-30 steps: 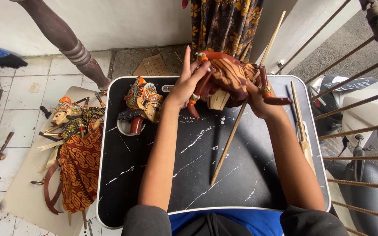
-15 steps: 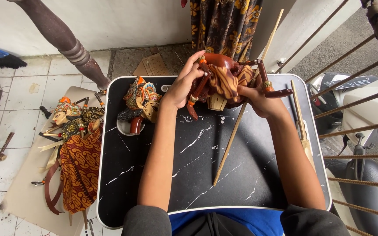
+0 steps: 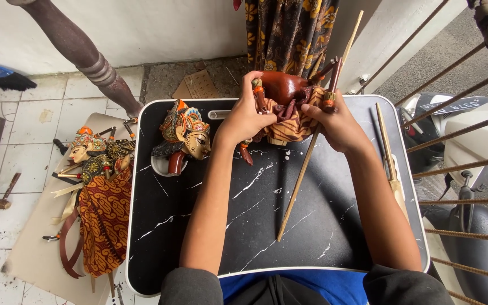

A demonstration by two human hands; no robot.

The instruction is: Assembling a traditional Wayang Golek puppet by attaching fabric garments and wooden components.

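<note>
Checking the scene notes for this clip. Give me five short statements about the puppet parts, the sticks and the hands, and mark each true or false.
1. Both hands grip the headless puppet body over the black marbled tray table. True: the left hand and the right hand both hold it.
2. The carved puppet head lies in the right hand. False: it rests on the table's left side, untouched.
3. A long wooden rod slants down from the body across the table. True.
4. The finished puppet lies on the table. False: it lies on the floor left of it.
5. The sticks by the right edge are held. False: they lie loose.
</note>
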